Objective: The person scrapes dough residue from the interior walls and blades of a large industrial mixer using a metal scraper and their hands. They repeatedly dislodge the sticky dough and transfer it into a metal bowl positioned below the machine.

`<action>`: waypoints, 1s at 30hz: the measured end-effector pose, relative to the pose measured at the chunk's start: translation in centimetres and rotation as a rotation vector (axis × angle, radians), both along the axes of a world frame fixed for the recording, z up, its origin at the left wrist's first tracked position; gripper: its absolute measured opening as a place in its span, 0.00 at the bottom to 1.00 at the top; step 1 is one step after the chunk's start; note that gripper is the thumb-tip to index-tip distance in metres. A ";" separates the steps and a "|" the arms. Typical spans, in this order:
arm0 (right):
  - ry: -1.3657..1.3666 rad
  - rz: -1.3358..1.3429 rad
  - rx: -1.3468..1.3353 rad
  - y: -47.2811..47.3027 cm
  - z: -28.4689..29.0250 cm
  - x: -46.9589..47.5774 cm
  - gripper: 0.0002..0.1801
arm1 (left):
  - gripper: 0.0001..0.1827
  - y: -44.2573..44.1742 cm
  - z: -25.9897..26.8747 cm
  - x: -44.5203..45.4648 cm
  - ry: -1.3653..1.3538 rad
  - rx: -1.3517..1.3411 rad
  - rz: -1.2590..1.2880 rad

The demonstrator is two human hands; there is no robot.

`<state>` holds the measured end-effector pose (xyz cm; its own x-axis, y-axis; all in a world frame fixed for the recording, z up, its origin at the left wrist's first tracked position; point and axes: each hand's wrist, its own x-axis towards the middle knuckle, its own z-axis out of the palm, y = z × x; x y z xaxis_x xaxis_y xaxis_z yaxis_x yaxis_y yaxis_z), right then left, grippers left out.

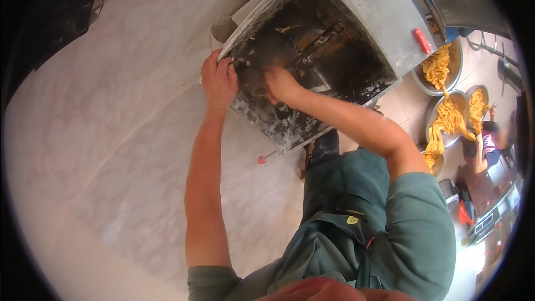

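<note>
Before me is an open metal housing [359, 4] with a dark, grimy, scorched-looking interior. My left hand [219, 81] grips its left rim, fingers bent over the edge and thumb toward the inside. Deep in the cavity is my right hand [284, 85], its fingers curled close to the dark inner wall. Whether those fingers hold anything is not plain; blur and shadow cover the spot. Ridges or bars [319, 39] cross the bottom of the cavity. A rod with a pink-red knob [261, 160] sticks out by the lower corner.
A red-handled object [422, 41] lies on the housing's grey metal top. To the right stand several metal basins [459, 65] heaped with long yellow strips [436, 67]. Beyond them a person [487, 146] sits, scissors [490, 107] in hand. A marbled wall-like surface [104, 133] fills the left.
</note>
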<state>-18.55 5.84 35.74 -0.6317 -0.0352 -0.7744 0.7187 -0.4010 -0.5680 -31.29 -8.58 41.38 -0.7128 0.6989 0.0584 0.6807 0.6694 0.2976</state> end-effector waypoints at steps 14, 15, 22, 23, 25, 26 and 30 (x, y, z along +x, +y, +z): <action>0.035 -0.023 -0.069 0.3 -0.4 -2.8 0.13 | 0.18 -1.9 0.0 0.5 0.013 0.057 0.039; -0.015 -0.018 -0.077 -1.0 -1.3 -4.1 0.13 | 0.19 -0.9 -0.3 0.2 0.013 0.057 0.003; 0.248 0.520 0.624 -1.8 -8.0 -5.9 0.10 | 0.20 0.6 -0.1 -0.2 -0.001 0.056 -0.051; 0.326 0.579 0.709 -0.4 -7.0 -5.0 0.11 | 0.20 0.3 -0.2 -0.2 0.002 0.051 -0.035; 0.301 0.686 0.674 2.7 -4.0 -5.2 0.11 | 0.20 -0.4 0.0 -0.3 0.008 0.048 -0.008; 0.280 0.732 0.657 3.7 -3.0 -5.3 0.12 | 0.20 -0.1 0.2 -0.2 0.003 0.052 -0.006; 0.509 0.940 0.811 2.7 -1.8 -6.7 0.13 | 0.20 0.4 -0.1 -0.3 0.016 0.049 -0.021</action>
<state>-25.22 8.53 33.92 -0.8439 -0.2577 -0.4706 0.1729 0.6997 -0.6932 -31.61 -8.20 41.32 -0.6967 0.7098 0.1036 0.6993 0.6399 0.3186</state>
